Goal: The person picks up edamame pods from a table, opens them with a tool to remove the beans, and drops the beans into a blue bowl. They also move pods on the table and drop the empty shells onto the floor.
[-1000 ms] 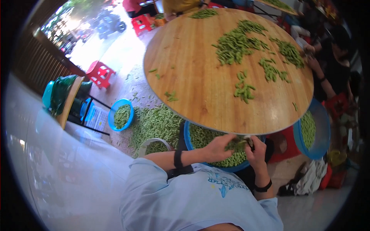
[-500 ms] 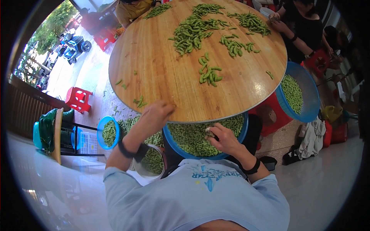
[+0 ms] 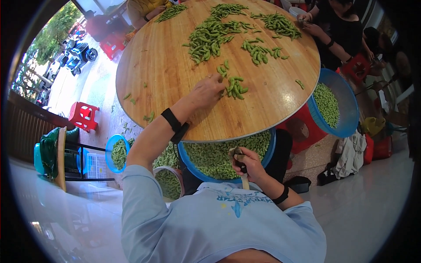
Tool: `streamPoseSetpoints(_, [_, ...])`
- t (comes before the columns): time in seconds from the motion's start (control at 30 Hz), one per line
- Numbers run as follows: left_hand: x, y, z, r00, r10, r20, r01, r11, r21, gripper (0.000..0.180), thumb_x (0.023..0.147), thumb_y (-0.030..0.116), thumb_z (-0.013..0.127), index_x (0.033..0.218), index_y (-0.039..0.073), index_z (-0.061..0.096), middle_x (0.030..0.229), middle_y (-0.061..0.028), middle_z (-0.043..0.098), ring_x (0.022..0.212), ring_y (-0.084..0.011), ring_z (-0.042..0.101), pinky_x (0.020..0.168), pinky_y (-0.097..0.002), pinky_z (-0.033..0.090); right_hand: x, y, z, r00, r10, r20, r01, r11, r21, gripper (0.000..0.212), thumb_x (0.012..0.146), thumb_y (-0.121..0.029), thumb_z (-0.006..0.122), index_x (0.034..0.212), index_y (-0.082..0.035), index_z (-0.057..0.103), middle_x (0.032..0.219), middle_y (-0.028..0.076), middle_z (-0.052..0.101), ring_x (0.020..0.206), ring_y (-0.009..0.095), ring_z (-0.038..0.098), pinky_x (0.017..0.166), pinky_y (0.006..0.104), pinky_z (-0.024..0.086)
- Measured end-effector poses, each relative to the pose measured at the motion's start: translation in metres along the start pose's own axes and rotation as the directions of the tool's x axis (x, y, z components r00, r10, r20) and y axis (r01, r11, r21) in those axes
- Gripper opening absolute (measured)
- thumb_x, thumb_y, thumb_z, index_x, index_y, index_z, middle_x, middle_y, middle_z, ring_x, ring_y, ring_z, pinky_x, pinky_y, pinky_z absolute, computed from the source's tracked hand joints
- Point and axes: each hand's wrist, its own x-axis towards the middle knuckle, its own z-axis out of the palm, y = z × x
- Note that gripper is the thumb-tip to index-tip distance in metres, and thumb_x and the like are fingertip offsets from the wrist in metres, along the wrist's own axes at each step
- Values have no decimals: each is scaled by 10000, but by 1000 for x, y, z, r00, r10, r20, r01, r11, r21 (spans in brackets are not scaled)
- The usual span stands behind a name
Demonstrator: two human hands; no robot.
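Observation:
My left hand (image 3: 203, 93) reaches over the round wooden table (image 3: 171, 65). Its curled fingers close at the near left side of a small pile of green soybean pods (image 3: 237, 89); the fingertips partly hide what they pinch. Below the table's near edge, my right hand (image 3: 250, 164) is closed above a blue basin (image 3: 272, 147) of shelled green beans (image 3: 212, 157). Something dark and pale shows around its thumb and fingers, and a pale strip (image 3: 245, 182) hangs under it. I cannot make out what this is.
Larger heaps of pods (image 3: 208, 39) lie farther across the table. A white bucket (image 3: 169, 182) stands left of my lap, and a blue basin of beans (image 3: 326, 105) rests to the right. Other people sit at the far side, one hand (image 3: 312, 29) near pods. A red stool (image 3: 83, 116) stands left.
My left hand has moved from the table's near left edge forward and right to the small pod pile. The right hand has turned slightly above the basin, and the pale strip now shows.

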Motion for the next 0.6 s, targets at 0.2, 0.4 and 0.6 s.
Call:
streamPoseSetpoints(0.2, [-26, 35, -7, 959, -282, -5, 276, 941, -198, 156, 768, 42, 660, 859, -1, 542, 790, -118, 563, 699, -274, 573, 600, -342, 451, 0, -2, -4, 999, -30, 21, 31, 999, -33, 209, 961, -117, 406, 1091, 12, 508, 768, 65, 491, 526, 106, 430, 414, 225, 362])
streamPoseSetpoints(0.4, [-57, 97, -1, 831, -533, 162, 388, 345, -855, 86, 840, 25, 636, 890, -14, 578, 729, -7, 604, 595, -85, 518, 528, -235, 418, 16, -30, 12, 969, -247, -2, 247, 967, 61, 314, 989, -209, 418, 1258, -54, 458, 798, 34, 466, 573, 88, 433, 421, 202, 338])
streamPoseSetpoints(0.6, [-73, 121, 7, 839, -470, 275, 334, 45, -942, 144, 860, 3, 609, 999, -22, 578, 845, -44, 636, 708, -93, 590, 571, -227, 488, 21, -31, 17, 960, -278, 24, 276, 959, 64, 410, 971, -178, 458, 1351, -39, 388, 816, 54, 478, 588, 99, 439, 422, 192, 361])
